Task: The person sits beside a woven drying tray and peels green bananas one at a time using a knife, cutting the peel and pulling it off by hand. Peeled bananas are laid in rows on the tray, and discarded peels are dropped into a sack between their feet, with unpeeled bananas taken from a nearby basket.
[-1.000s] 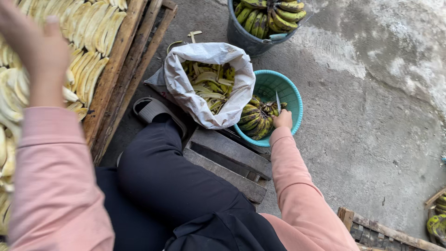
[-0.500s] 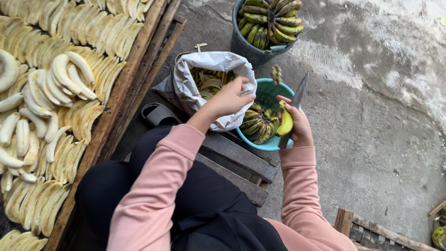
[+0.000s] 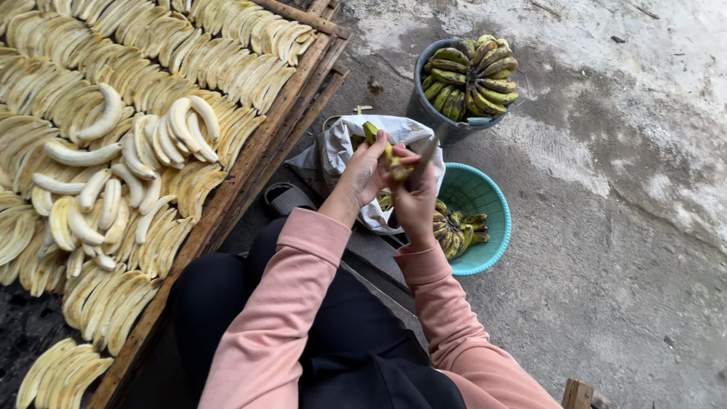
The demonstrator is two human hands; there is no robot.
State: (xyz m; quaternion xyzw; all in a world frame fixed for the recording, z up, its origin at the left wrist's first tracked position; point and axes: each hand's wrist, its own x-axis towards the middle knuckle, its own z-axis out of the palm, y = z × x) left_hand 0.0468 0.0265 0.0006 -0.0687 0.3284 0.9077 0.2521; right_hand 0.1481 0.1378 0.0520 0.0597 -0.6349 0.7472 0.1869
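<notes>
A wooden drying rack [image 3: 250,170] of peeled bananas [image 3: 113,167] fills the left of the frame. Right of centre sits a teal basket [image 3: 485,201], above it a grey bucket [image 3: 432,113]. At centre, the left hand [image 3: 363,170] grips a green banana [image 3: 382,148]; the right hand [image 3: 415,201] clenches a knife [image 3: 425,155] against it.

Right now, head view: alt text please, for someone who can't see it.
A seated person in pink sleeves holds a green banana in the left hand and a knife in the right hand, above a white sack. A teal basket and dark bucket hold unpeeled bananas; peeled ones cover a wooden rack at left.
</notes>
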